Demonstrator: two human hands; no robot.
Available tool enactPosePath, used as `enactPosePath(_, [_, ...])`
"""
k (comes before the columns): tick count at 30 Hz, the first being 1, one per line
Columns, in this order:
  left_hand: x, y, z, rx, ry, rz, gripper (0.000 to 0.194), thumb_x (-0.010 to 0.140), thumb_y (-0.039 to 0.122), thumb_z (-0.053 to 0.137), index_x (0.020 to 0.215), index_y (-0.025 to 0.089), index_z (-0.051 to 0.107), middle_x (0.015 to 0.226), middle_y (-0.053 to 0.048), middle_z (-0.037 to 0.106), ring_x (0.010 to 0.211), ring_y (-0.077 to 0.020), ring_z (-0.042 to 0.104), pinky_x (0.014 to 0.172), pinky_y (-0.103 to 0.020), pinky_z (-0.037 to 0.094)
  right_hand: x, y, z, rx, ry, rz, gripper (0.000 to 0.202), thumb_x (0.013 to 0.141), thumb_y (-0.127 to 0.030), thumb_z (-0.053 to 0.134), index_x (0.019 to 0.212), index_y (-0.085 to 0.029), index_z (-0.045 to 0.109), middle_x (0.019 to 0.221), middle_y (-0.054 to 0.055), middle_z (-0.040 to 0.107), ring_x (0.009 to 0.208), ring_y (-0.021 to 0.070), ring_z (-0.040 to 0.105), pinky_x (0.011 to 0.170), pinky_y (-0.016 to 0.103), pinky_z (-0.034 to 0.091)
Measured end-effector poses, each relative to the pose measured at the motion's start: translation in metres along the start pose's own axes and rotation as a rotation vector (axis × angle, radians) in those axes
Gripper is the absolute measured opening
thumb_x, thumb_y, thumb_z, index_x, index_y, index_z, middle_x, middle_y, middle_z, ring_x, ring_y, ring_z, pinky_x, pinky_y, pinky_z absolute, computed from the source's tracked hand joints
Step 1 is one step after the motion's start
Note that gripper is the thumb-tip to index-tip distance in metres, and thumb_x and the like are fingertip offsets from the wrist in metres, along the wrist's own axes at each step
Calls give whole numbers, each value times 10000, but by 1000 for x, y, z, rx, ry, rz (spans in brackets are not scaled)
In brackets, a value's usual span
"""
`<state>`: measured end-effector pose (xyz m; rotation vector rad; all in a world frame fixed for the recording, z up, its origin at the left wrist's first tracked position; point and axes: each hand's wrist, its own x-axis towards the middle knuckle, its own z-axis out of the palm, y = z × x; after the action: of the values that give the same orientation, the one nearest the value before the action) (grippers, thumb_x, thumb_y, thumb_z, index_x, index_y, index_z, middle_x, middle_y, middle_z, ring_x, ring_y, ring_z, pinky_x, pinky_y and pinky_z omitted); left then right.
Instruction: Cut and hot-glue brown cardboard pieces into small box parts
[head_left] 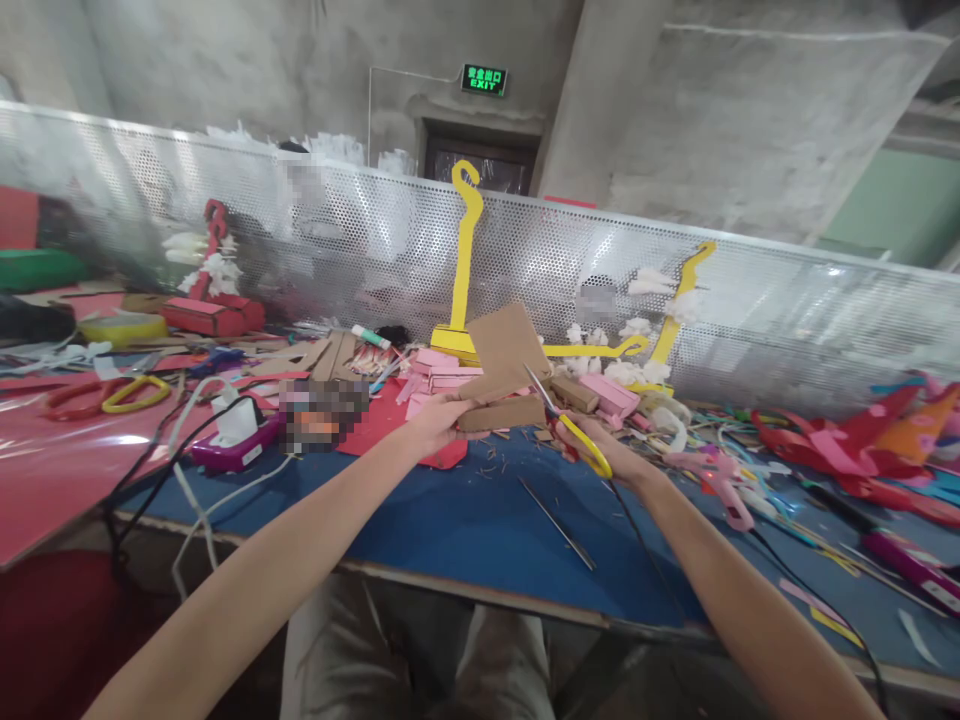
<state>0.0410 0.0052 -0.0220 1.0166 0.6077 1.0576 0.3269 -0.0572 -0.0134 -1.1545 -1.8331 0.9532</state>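
Note:
My left hand [441,420] is closed on a bent piece of brown cardboard [510,350], pinching its lower left edge above the table. In my right hand [600,448] is a pair of scissors [583,440] with yellow and red handles. The scissor blades point up and left, close to the cardboard's right edge; whether they touch it I cannot tell. Behind the cardboard lie pink blocks [442,372] and a yellow hook-topped upright on a base [463,270]. A thin metal rod or tool [556,522] rests on the blue table [450,530] below my hands.
A pink glue gun [726,488] with a black cord lies at the right. Purple power strips [236,443] and cables are at the left, beside another pair of scissors [135,393]. Paper scraps cover the back. A perforated metal panel [360,240] borders the table.

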Motion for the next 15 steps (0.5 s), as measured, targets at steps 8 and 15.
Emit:
enactPosePath(8, [-5,-1,5,5,6,12,188,785,146,799,955,113,726,1014,-171,773,857,-249,747,710,-410,670,4,3,7,26,55,-10,528,809,-675,726,979,-208,549,753,-48,491,574,81,448,516,217,407])
enactPosePath(15, [-6,-4,5,-2,23,33,239,754,129,820,973,122,723,980,-144,781,866,-256,756,761,-453,667,9,11,15,3,152,16,539,720,-616,816,980,-199,593,695,-28,621,505,90,508,459,222,385])
